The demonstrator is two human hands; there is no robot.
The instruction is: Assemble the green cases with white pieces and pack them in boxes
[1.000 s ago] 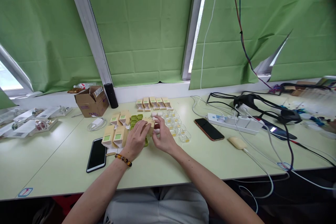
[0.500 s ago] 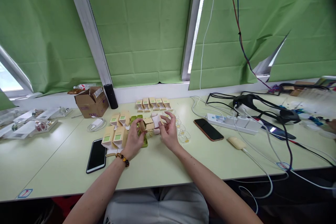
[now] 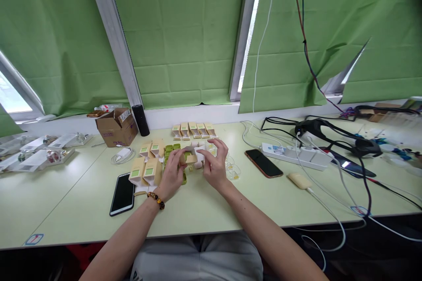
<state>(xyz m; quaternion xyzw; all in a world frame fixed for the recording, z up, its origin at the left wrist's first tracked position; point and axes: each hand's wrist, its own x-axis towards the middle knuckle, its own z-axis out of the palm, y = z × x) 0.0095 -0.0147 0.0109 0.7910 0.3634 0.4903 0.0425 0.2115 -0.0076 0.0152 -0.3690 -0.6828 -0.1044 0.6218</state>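
Between the fingers and thumb of my left hand (image 3: pixel 173 170) is a small tan cardboard box (image 3: pixel 190 158), its hollow end facing me. My right hand (image 3: pixel 216 167) is just right of the box, thumb and forefinger apart. Its thumb tip is near the box's white flap (image 3: pixel 199 156); whether they touch I cannot tell. Behind the box lie green containers (image 3: pixel 169 147), partly hidden by my left hand. Clear plastic pieces with yellow spots (image 3: pixel 233 170) sit right of my right hand. Several tan boxes with green labels (image 3: pixel 153 172) stand left of my left hand.
A row of tan boxes (image 3: pixel 194 131) stands at the back. One phone (image 3: pixel 121 194) lies at left, another (image 3: pixel 263 163) at right. Farther right are a power strip (image 3: pixel 293 156), a cream mouse-like device (image 3: pixel 299 181) and cables. A brown carton (image 3: pixel 117 131) stands back left.
The box in my left hand has turned so its hollow end faces me. My right hand's thumb and forefinger have come away from the white flap and spread apart.
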